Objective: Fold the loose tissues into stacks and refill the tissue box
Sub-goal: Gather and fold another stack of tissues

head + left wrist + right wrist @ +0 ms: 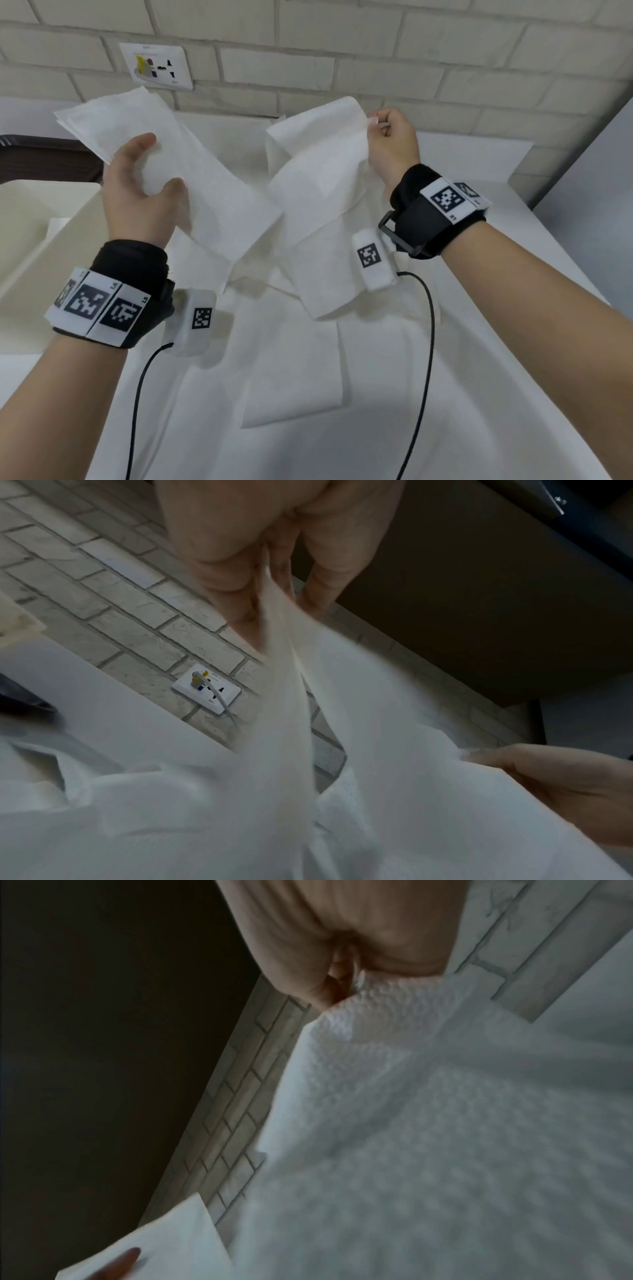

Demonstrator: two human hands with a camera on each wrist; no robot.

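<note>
Left hand (137,192) is raised above the table (513,240) and holds a folded stack of tissues (164,154) with the thumb on top and the other fingers curled under it. This stack is long and flat, and it points from the upper left to the lower right, in the air above the other tissues. From the left wrist view the same hand (274,547) pinches the thin edge of the white paper (291,696), which is blurred there.

To the left of this hand, a cream tissue box (51,246) stands on the table with its top open. Behind it I can see a dark brown object (44,161), but what it is I cannot tell.

In the middle, more loose tissues (294,387) lie spread on the table; some are flat and some are partly folded over each other.

Right hand (390,144) is closed, and it pinches the upper corner of a single tissue (322,219) between thumb and fingers. This tissue hangs down from the hand, and its lower end reaches the pile on the table. In the right wrist view the hand (342,947) grips the embossed paper (428,1123) at its top.

On the brick wall (445,51) behind, a white socket plate (157,66) is fixed.
</note>
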